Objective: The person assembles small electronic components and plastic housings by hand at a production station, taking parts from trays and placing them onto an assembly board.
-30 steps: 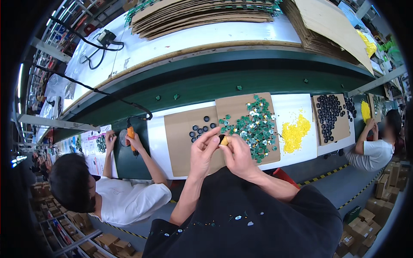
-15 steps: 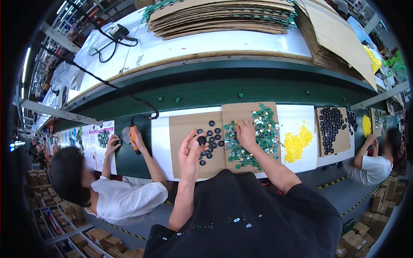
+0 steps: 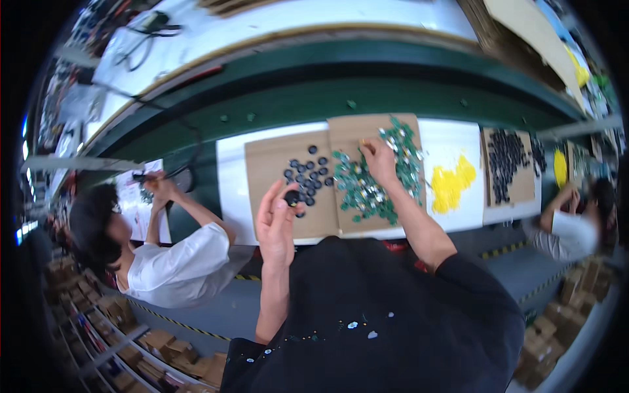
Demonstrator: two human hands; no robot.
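Note:
My left hand (image 3: 276, 226) is raised just in front of a cardboard sheet (image 3: 265, 167), its fingers closed on a round black plastic cap (image 3: 291, 198). Several similar black caps (image 3: 313, 175) lie loose on that sheet. Over the sheet to the right, my right hand (image 3: 381, 162) has thumb and fingers pinched together. Whatever sits between those fingertips is too small and blurred to name. Beneath and around it spreads a heap of small green circuit boards (image 3: 367, 196), some with white or shiny parts.
To the right lie a pile of small yellow pieces (image 3: 452, 183) and a cardboard sheet of black caps (image 3: 504, 164). A green conveyor belt (image 3: 295, 112) runs behind, below a raised shelf (image 3: 314, 36). Co-workers sit at left (image 3: 170, 255) and right (image 3: 570, 226).
The whole view has shifted, so the table sits higher in the picture. My right hand's fingers have gone from reaching into the boards to a pinch. The left co-worker's hands have come together.

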